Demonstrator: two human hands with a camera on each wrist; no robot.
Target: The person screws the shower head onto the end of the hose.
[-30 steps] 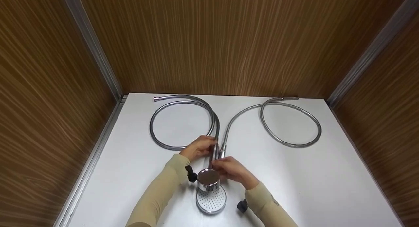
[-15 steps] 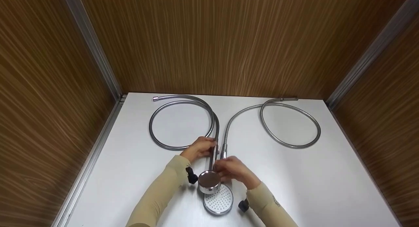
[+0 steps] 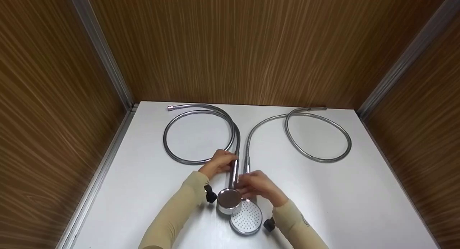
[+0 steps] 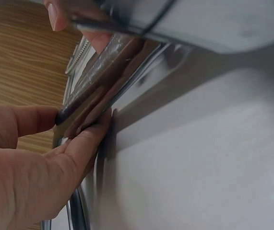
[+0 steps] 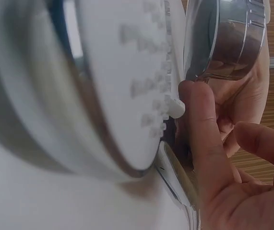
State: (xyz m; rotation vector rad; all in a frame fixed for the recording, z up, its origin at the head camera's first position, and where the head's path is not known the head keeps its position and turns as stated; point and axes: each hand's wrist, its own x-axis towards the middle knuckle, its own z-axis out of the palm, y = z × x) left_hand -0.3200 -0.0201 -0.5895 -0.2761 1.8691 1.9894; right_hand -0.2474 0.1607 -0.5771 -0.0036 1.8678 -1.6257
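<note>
Two hand showers lie side by side, heads toward the person. The left one (image 3: 229, 199) shows a chrome-rimmed head with a dark, mirror-like top; my left hand (image 3: 219, 162) pinches the hose end of its handle (image 4: 93, 79) between thumb and fingers. The right one has a white nozzle face (image 3: 246, 217) turned up, partly overlapped by the left head. My right hand (image 3: 259, 186) lies over the right shower's handle (image 5: 177, 175), covering much of it. In the right wrist view its index finger (image 5: 208, 136) is stretched out and its thumb (image 5: 259, 139) stands apart.
A dark metal hose (image 3: 165, 141) runs from the left shower into a loop. Another, lighter metal hose (image 3: 350, 141) loops at the right. Wood-grain panels (image 3: 237, 47) wall in the white table (image 3: 359, 202) at the back and sides.
The white-faced shower head has shifted right, out from beneath the chrome head, and my right hand has moved slightly right with it. My left hand keeps its pinch almost in place.
</note>
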